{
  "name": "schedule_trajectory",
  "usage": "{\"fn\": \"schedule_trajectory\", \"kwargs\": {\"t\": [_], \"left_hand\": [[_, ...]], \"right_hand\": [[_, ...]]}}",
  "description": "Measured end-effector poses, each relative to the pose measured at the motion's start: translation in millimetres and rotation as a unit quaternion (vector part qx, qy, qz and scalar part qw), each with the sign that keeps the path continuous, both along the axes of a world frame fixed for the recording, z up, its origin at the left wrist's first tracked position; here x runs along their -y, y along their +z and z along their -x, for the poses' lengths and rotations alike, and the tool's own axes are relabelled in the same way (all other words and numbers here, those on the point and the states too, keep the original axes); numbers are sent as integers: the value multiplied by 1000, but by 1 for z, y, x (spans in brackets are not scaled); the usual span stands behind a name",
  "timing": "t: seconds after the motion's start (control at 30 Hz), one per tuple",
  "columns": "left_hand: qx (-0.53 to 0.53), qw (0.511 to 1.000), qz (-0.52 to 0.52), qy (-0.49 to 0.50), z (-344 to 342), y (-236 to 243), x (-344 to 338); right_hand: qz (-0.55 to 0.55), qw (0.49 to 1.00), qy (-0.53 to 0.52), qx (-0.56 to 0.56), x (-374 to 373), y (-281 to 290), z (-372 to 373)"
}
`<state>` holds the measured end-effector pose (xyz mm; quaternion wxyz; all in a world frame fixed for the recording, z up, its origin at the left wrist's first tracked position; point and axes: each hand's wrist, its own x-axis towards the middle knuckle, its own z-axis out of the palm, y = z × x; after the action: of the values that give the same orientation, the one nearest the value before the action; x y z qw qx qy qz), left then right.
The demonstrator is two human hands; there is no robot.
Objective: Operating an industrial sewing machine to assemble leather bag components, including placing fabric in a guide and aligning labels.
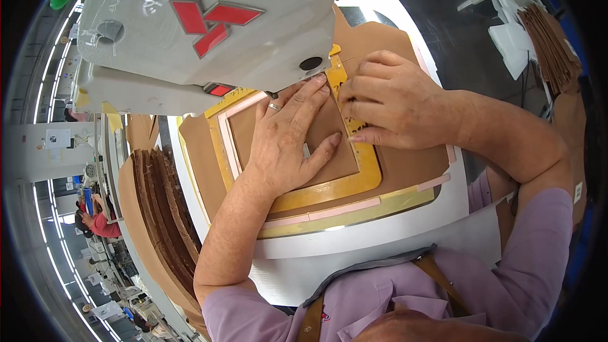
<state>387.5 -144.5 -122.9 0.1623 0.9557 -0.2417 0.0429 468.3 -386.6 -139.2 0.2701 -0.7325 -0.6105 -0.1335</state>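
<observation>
My left hand (pixel 288 139) lies spread on a brown panel (pixel 332 164) framed by a yellow template (pixel 323 191) with pink strips along its inner edge. Its fingertips are just under a pale machine head (pixel 145 25) bearing a red emblem. My right hand (pixel 386 98) has its fingers curled onto the template's right side, gripping there, the fingertips partly hidden. Beneath the template is a larger brown sheet (pixel 411 158) with pink and yellow edge strips, on a white surface (pixel 354 240).
Curved brown pieces (pixel 158 209) are stacked at the left. More brown pieces (pixel 544 44) and white scraps (pixel 506 44) lie at the upper right, on or beside a dark surface (pixel 456 31). A co-worker in red (pixel 101 221) is among machines in the far left background.
</observation>
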Motion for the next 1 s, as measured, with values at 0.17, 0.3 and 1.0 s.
{"fn": "schedule_trajectory", "kwargs": {"t": [0.17,0.3,1.0], "left_hand": [[19,1000,-13,-10,0,0,3],[27,999,-36,4,6,-3,5],[20,1000,-6,-10,9,2,6]], "right_hand": [[-3,990,139,-17,-4,2,7],[37,981,180,-59,-4,12,19],[51,987,141,-49,-4,14,26]]}}
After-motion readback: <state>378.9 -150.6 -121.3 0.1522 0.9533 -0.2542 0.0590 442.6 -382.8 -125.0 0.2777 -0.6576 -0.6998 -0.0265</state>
